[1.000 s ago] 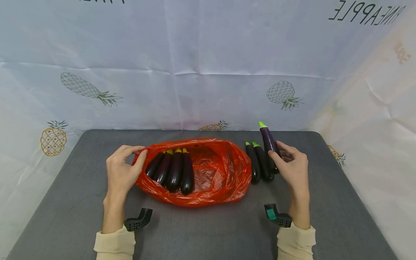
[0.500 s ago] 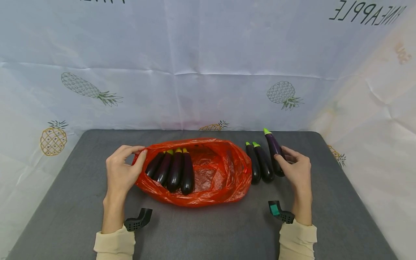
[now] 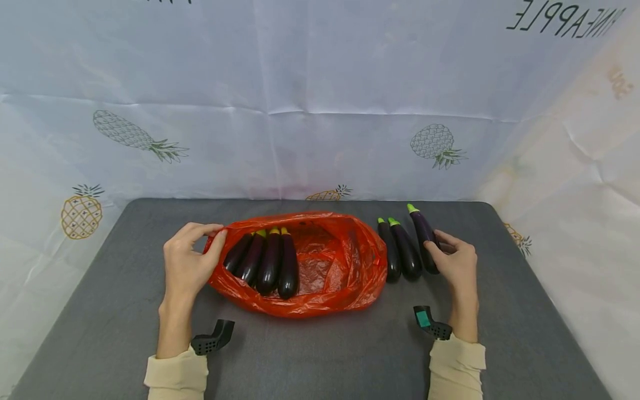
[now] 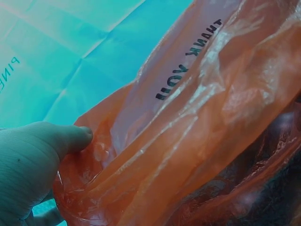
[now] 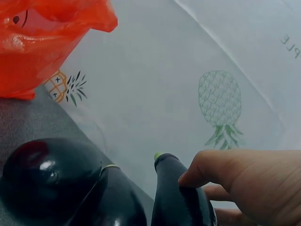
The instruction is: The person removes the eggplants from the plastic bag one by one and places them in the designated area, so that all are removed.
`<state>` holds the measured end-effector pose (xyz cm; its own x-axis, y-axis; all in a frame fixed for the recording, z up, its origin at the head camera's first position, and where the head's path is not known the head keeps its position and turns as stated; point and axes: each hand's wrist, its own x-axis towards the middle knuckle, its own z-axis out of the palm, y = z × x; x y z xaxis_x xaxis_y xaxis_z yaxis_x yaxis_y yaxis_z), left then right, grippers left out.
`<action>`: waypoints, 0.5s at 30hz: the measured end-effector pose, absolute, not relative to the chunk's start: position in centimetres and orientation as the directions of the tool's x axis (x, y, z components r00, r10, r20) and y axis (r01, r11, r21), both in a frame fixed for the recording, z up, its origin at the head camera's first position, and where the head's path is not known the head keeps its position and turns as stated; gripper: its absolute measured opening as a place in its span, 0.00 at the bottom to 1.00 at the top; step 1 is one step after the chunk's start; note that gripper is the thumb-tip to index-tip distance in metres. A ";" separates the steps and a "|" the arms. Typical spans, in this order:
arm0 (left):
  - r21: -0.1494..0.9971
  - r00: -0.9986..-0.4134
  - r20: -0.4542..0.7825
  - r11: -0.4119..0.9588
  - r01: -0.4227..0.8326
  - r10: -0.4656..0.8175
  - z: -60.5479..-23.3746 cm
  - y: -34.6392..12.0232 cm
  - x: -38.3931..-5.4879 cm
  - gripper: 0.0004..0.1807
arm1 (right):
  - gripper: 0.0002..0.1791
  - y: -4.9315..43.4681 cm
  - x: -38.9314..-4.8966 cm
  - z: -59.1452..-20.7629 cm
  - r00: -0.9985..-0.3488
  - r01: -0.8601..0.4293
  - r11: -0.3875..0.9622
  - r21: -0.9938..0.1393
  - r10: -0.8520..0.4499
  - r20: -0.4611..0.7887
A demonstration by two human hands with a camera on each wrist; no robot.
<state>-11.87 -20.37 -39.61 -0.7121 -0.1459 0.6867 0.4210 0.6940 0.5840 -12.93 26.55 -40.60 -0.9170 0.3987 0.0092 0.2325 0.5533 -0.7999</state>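
My left hand [image 3: 189, 258] pinches the left rim of a red plastic bag [image 3: 367, 272] between thumb and fingers. Its thumb lies over the crumpled film [image 4: 155, 155] in the left wrist view. The bag's mouth gapes upward, and several dark purple eggplants [image 3: 270, 264] lie side by side in its left half. To the bag's right, my right hand [image 3: 456, 264] grips one eggplant [image 3: 422, 229] around its middle, the green tip pointing away from me. Two more eggplants, one nearer the bag [image 3: 389, 253] and one between [image 3: 407, 255], lie parallel to it on the table.
A grey table [image 3: 320, 361] carries everything. Behind it hangs a pale cloth [image 3: 320, 150] printed with pineapples, meeting the table's far edge. Each wrist wears a black mount, the left one [image 3: 215, 339] and the right one [image 3: 432, 325].
My right hand has shifted the gripped eggplant rightward and down, into line beside the two loose ones. The left hand and the bag have stayed in place.
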 end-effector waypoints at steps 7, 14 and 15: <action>0.579 -0.713 0.687 0.699 0.420 -0.142 -39.6 -20.4 -11.9 0.05 | 0.26 27.0 -13.2 -41.3 -0.917 0.258 0.570 -0.780 0.399 -0.012; 0.579 -0.712 0.689 0.697 0.423 -0.140 -39.7 -20.4 -11.9 0.04 | 0.29 27.5 -13.3 -41.8 -0.936 0.277 0.588 -0.760 0.343 -0.076; 0.579 -0.712 0.688 0.698 0.422 -0.140 -39.7 -20.4 -11.9 0.04 | 0.29 27.6 -13.3 -41.9 -0.941 0.277 0.590 -0.758 0.326 -0.090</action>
<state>-11.94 -20.38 -39.66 -0.7118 -0.1399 0.6883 0.4224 0.6977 0.5786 -13.29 27.59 -41.85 -0.9412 0.3255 -0.0903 0.2768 0.5901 -0.7584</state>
